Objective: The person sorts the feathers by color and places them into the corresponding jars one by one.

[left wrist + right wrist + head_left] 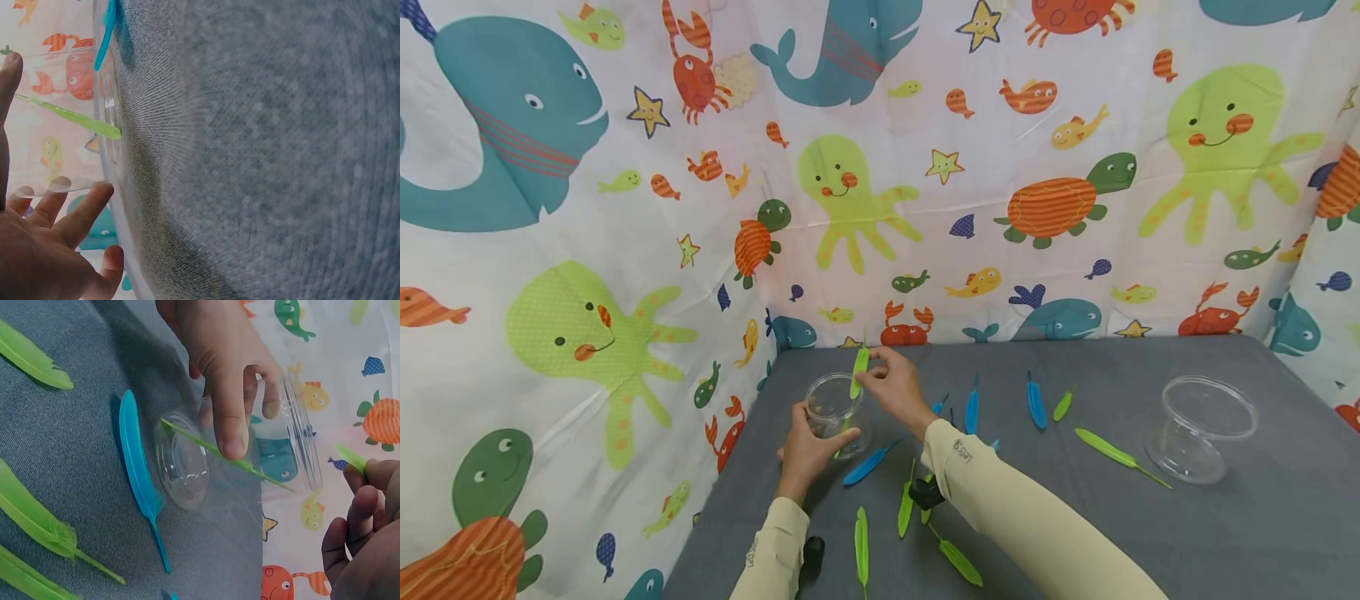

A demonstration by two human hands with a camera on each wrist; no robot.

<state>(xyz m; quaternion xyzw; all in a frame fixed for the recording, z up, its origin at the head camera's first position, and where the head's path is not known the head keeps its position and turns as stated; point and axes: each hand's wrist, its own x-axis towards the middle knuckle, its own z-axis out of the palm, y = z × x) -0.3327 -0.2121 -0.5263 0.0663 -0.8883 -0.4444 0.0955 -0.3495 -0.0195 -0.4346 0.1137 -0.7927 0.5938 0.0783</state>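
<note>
Around a clear plastic cup (833,396) at the left of the table, my left hand (811,450) curls its thumb and fingers. Inside that cup leans one green feather (212,450), as the right wrist view shows. Just above the rim, my right hand (895,387) pinches another green feather (860,372) between thumb and fingertips. That feather hangs nearly upright, its lower end overlapping the cup's opening in the head view. A blue feather (871,467) lies on the table close to the cup's base.
A second clear cup (1198,433) stands at the right of the grey table (1247,542). Several green and blue feathers are scattered over the middle, among them a blue one (1036,402) and a long green one (1108,448). A sea-animal cloth (955,275) hangs behind.
</note>
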